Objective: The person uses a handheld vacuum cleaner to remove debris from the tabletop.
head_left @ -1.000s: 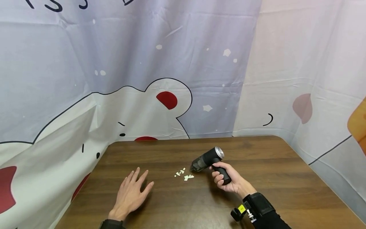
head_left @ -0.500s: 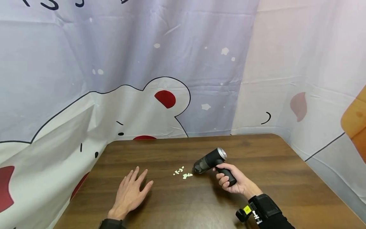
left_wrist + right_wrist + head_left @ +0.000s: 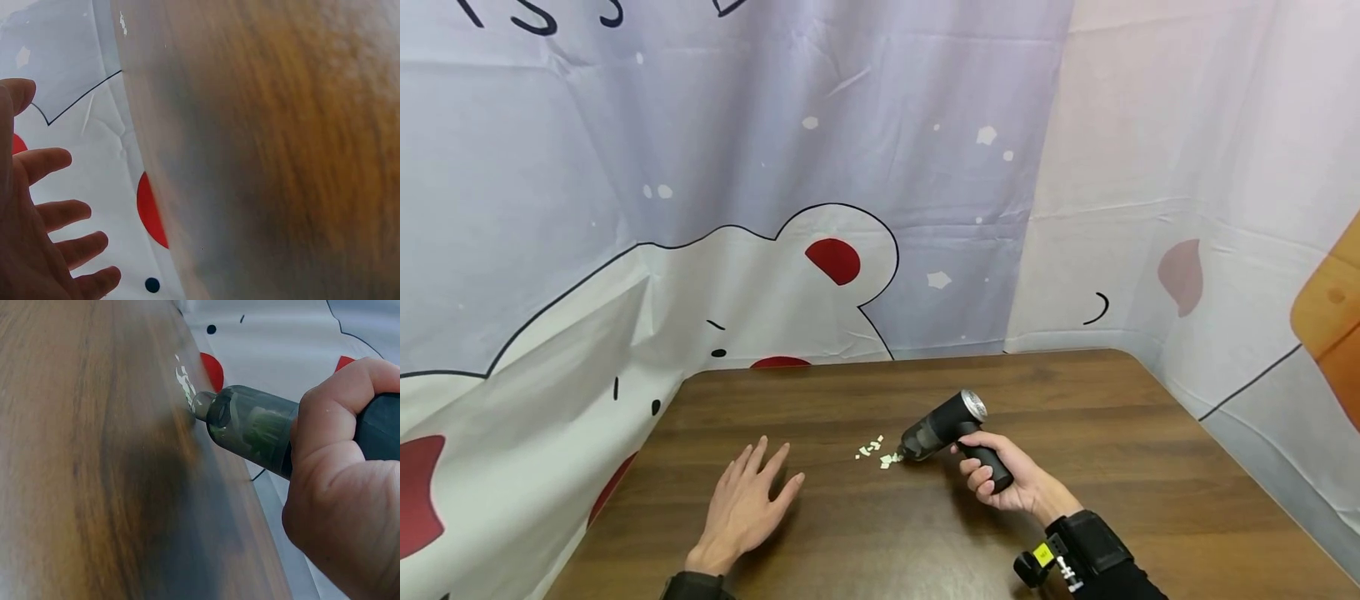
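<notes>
My right hand [image 3: 1003,475] grips the handle of a black handheld vacuum cleaner [image 3: 943,425] with a silver rear end. Its nozzle points down and left, at the right edge of some small pale paper scraps [image 3: 886,461] on the table. Through the clear dust cup [image 3: 253,425] in the right wrist view, something pale green shows inside. Left of the scraps, my left hand [image 3: 745,508] is held with fingers spread and nothing in it. In the left wrist view, those fingers [image 3: 65,214] stand apart from each other.
The brown wooden table [image 3: 1075,433] has rounded far corners. A printed cloth [image 3: 760,283] with cartoon figures hangs behind it and along both sides. A black wrist strap with a small camera [image 3: 1033,568] sits on my right forearm.
The vacuum cleaner first drew back a little to the right, then came left again, so its nozzle now meets the nearest scraps. My left hand has stayed nearly still.
</notes>
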{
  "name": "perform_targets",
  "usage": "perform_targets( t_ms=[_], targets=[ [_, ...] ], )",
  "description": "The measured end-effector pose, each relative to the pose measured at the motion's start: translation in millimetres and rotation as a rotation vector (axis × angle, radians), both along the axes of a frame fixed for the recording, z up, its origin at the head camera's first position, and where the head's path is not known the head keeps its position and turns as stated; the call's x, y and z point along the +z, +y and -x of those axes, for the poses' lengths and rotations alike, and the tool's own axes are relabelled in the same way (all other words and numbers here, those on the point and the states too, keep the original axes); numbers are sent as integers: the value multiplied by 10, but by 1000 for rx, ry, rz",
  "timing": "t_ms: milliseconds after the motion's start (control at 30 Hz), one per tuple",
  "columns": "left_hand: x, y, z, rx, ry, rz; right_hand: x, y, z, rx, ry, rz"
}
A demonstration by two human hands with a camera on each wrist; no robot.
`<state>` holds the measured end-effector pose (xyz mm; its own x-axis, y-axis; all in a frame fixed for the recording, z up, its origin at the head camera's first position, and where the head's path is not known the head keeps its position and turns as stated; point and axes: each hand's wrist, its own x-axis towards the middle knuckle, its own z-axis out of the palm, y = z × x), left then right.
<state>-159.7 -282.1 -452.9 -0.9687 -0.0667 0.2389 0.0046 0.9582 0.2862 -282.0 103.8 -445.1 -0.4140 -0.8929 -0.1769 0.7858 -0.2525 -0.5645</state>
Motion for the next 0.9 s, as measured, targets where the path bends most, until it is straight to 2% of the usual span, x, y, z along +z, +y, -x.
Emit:
perform_targets(
  t_ms=[367, 600, 900],
  targets=[
    [-13, -36, -8, 13, -22, -8, 5, -118, 34, 14, 10, -17],
    [-5, -34, 0, 11, -10, -3, -9, -133, -22, 42, 8, 4],
    [-22, -14, -5, 9, -11, -4, -10, -213, -71, -9, 18, -16]
  ],
)
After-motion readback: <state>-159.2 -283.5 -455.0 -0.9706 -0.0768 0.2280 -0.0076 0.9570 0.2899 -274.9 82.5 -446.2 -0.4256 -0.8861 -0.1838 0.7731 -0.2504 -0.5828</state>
